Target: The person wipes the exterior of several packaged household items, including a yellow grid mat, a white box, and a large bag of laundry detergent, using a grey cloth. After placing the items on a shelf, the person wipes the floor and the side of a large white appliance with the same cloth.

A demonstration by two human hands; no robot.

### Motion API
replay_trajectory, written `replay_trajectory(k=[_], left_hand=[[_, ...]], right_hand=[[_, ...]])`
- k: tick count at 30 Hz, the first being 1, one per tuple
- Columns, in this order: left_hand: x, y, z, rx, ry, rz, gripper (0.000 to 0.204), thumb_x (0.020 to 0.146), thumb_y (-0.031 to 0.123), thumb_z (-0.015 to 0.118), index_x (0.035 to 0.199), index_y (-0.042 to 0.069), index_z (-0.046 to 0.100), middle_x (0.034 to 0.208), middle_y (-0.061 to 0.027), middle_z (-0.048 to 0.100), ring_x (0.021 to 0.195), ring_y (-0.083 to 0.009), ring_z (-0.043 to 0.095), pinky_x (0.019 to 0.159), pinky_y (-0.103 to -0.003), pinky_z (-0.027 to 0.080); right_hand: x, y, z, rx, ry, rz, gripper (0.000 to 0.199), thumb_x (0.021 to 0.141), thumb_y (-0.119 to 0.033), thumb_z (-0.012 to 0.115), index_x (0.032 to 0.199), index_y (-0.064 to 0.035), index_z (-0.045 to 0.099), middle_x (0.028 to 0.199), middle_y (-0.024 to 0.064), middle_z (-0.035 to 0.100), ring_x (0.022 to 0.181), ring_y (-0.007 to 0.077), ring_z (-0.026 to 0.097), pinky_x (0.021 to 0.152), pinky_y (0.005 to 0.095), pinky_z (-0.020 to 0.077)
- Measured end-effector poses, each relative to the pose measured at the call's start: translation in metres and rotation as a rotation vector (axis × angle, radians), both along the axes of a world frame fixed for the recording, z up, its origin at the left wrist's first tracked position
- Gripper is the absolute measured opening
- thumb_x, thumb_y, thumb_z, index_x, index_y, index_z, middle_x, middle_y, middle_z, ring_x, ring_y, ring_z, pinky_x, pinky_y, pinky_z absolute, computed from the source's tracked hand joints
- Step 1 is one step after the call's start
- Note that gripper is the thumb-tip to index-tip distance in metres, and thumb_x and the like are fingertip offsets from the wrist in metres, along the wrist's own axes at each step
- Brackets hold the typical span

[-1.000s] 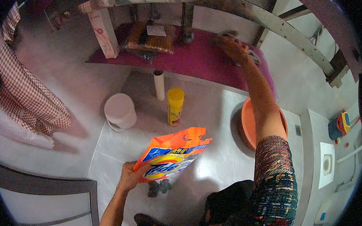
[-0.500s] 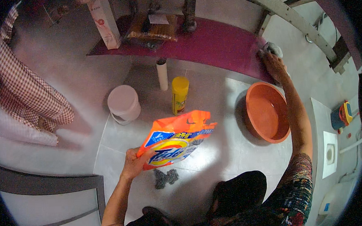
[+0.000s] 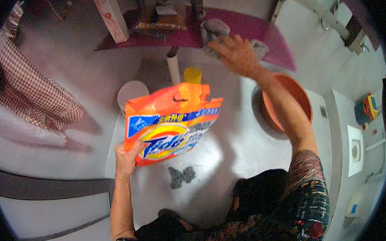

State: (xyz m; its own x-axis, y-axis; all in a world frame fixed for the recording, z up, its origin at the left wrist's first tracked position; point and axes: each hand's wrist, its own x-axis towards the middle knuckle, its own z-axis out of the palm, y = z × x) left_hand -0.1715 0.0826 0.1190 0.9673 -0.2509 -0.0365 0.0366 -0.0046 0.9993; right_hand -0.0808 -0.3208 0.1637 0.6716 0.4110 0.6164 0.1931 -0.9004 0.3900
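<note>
My left hand [image 3: 126, 159] grips an orange laundry detergent bag [image 3: 171, 117] by its lower left edge, holding it up over the floor. The bag's top edge looks cut or torn. My right hand [image 3: 237, 57] reaches out over the magenta shelf [image 3: 258, 27] with a grey cloth [image 3: 215, 28] bunched at its fingers, against the shelf's front edge. A pale patterned piece [image 3: 259, 49] shows beside the wrist; whether it belongs to the cloth I cannot tell. Part of the orange-red basin [image 3: 294, 93] lies behind my right forearm.
Behind the bag stand a white lidded bucket [image 3: 132, 92], a yellow canister [image 3: 193, 74] and a white pipe [image 3: 173, 67]. A tall carton [image 3: 111, 20] and a brown packet [image 3: 159, 24] sit on the shelf. Checked fabric [image 3: 42, 84] hangs at left. A dark butterfly-shaped patch [image 3: 181, 176] marks the floor.
My right hand has moved left along the shelf with the cloth, from its right end toward the middle. The detergent bag in my left hand has risen and shifted slightly left in view.
</note>
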Motion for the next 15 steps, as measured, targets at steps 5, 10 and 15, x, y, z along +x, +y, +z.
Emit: replay_trajectory(k=[5, 10, 15], left_hand=[[-0.009, 0.001, 0.008, -0.110, -0.115, 0.110, 0.024, 0.085, 0.015, 0.063, 0.098, -0.004, 0.064, 0.091, -0.0087, 0.067, 0.078, -0.0130, 0.062, 0.071, -0.028, 0.052], [-0.002, 0.008, 0.006, -0.146, -0.155, 0.104, 0.025, 0.085, 0.016, 0.063, 0.099, -0.004, 0.063, 0.091, -0.0093, 0.066, 0.077, -0.0126, 0.063, 0.070, -0.027, 0.052], [0.001, 0.004, 0.002, -0.190, -0.105, 0.104, 0.024, 0.085, 0.015, 0.064, 0.099, -0.004, 0.063, 0.091, -0.0095, 0.067, 0.076, -0.0128, 0.063, 0.070, -0.027, 0.052]], right_hand=[[-0.057, -0.068, 0.000, 0.136, 0.072, -0.149, 0.043, 0.080, -0.017, 0.058, 0.122, -0.0260, 0.052, 0.116, 0.0073, 0.054, 0.097, 0.0299, 0.052, 0.078, 0.0456, 0.0441], [-0.119, -0.071, -0.041, 0.142, -0.278, -0.225, 0.047, 0.075, -0.003, 0.055, 0.120, -0.0178, 0.053, 0.116, 0.0114, 0.053, 0.100, 0.0344, 0.048, 0.084, 0.0477, 0.0382], [-0.181, -0.024, -0.156, 0.338, 0.505, -0.221, 0.046, 0.073, -0.005, 0.058, 0.117, -0.0149, 0.055, 0.117, 0.0163, 0.054, 0.106, 0.0383, 0.049, 0.084, 0.0506, 0.0422]])
